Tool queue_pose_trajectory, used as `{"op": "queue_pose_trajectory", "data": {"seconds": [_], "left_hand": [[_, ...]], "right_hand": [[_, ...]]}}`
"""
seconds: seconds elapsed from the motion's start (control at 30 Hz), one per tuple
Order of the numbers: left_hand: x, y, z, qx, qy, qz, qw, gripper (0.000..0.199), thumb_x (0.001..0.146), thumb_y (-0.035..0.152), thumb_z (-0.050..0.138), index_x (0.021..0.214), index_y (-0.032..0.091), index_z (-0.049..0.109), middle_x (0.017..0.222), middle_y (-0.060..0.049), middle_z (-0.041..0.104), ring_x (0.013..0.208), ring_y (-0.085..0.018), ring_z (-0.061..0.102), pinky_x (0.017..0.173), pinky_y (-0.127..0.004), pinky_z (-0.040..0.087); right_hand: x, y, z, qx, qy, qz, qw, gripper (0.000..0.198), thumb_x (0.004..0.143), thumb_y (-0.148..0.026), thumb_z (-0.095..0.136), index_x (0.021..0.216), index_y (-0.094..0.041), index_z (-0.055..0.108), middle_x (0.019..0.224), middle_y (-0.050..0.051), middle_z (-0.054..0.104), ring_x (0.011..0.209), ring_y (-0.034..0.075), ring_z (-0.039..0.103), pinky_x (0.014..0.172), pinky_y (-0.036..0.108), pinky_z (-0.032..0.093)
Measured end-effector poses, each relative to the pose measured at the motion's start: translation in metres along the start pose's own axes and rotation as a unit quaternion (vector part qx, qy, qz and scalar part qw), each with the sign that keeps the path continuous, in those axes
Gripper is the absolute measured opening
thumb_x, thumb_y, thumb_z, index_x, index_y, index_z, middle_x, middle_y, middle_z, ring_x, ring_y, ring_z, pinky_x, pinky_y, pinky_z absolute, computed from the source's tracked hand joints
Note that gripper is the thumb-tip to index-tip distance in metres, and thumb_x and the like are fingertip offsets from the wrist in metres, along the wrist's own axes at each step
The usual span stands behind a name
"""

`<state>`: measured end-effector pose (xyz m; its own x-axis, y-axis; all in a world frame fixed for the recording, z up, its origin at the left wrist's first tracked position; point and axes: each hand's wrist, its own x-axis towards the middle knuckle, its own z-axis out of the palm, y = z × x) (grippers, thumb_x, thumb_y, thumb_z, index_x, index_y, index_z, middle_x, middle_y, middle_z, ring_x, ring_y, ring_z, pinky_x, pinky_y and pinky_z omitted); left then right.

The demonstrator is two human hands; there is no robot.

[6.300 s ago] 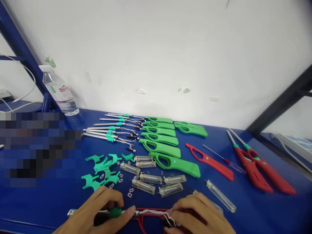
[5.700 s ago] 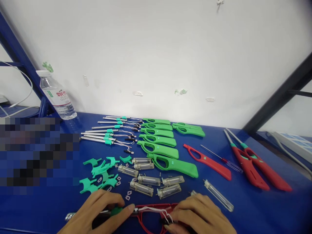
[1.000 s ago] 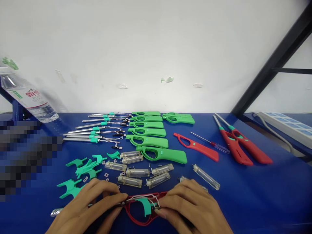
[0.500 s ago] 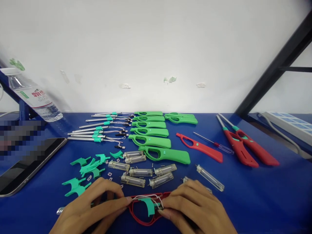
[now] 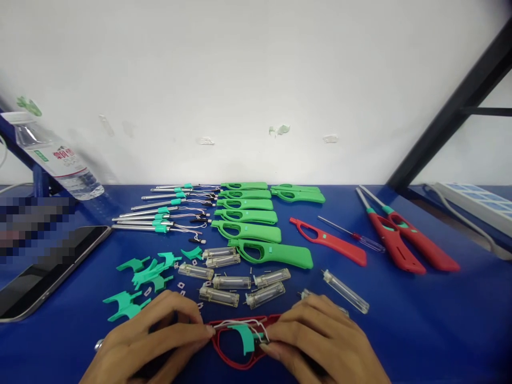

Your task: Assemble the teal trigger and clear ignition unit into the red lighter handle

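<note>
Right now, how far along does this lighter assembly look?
Early on. Done: two closed red lighters lie at the right. In hand: the left hand and right hand press on an open red shell holding a teal trigger and white wires. Left: seven green shells, metal nozzle tubes, clear fuel tanks, loose teal triggers and another red shell half, all unassembled.

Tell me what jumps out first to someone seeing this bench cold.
Front and centre, the left hand and right hand press on a red shell with a teal trigger and white wires in it. Behind them a row of green shells runs toward the wall. Two finished red lighters lie at the right.
</note>
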<state>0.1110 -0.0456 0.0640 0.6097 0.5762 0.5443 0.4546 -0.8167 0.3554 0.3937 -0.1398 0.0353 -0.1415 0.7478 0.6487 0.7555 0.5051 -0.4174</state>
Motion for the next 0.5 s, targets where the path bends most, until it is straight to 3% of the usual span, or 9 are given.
{"op": "queue_pose_trajectory", "data": {"seconds": [0.3, 0.4, 0.5], "left_hand": [[0.006, 0.003, 0.0, 0.033, 0.002, 0.011, 0.999, 0.036, 0.115, 0.067, 0.079, 0.12, 0.034, 0.092, 0.101, -0.003, 0.081, 0.097, -0.02, 0.082, 0.089, -0.022, 0.071], [-0.001, -0.002, -0.003, 0.033, -0.001, 0.018, 0.999, 0.03, 0.119, 0.059, 0.077, 0.124, 0.034, 0.091, 0.104, -0.003, 0.083, 0.096, -0.018, 0.083, 0.089, -0.018, 0.07], [-0.01, -0.007, -0.004, 0.002, -0.007, 0.03, 1.0, 0.026, 0.128, 0.045, 0.064, 0.13, 0.035, 0.088, 0.107, 0.002, 0.082, 0.09, -0.009, 0.084, 0.087, -0.007, 0.064]], "right_hand": [[-0.008, 0.006, -0.001, 0.02, -0.048, 0.007, 0.999, 0.03, 0.137, -0.048, 0.056, 0.121, -0.039, 0.08, 0.105, -0.015, 0.09, 0.088, 0.011, 0.086, 0.096, 0.031, 0.062], [-0.006, 0.004, -0.001, 0.014, -0.04, 0.005, 0.999, 0.032, 0.137, -0.048, 0.054, 0.12, -0.039, 0.08, 0.104, -0.016, 0.09, 0.087, 0.01, 0.086, 0.096, 0.03, 0.061], [-0.002, 0.001, -0.002, 0.006, -0.012, -0.005, 1.0, 0.039, 0.137, -0.05, 0.053, 0.114, -0.037, 0.081, 0.099, -0.017, 0.089, 0.081, 0.008, 0.085, 0.091, 0.028, 0.063]]}}
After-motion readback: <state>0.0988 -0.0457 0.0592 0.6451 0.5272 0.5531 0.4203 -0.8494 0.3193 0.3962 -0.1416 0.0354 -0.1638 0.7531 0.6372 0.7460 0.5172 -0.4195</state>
